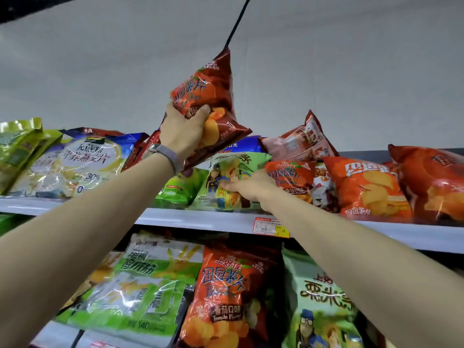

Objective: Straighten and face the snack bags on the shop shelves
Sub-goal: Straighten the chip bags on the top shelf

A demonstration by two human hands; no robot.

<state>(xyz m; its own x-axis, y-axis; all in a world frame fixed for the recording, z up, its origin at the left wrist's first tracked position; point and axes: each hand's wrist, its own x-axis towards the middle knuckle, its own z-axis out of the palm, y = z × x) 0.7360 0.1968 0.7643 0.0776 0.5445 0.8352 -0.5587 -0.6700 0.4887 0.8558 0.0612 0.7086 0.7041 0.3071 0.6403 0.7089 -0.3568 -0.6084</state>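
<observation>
My left hand [182,129] is raised above the top shelf and grips a red-orange chip bag [211,96], held tilted in the air with its top corner pointing up. My right hand [247,185] lies on a light green snack bag with cartoon figures [231,172] that leans on the top shelf; its fingers press the bag's front. Right of that hand stand a small red tomato chip bag [290,175] and larger orange chip bags [366,187], leaning at different angles.
White shelf edge [200,219] carries a red and yellow price tag [270,226]. Cereal bags [82,162] and yellow-green bags [20,144] fill the top left. The lower shelf holds a green bag [140,285], a red chip bag [226,292] and a pale green bag [319,297].
</observation>
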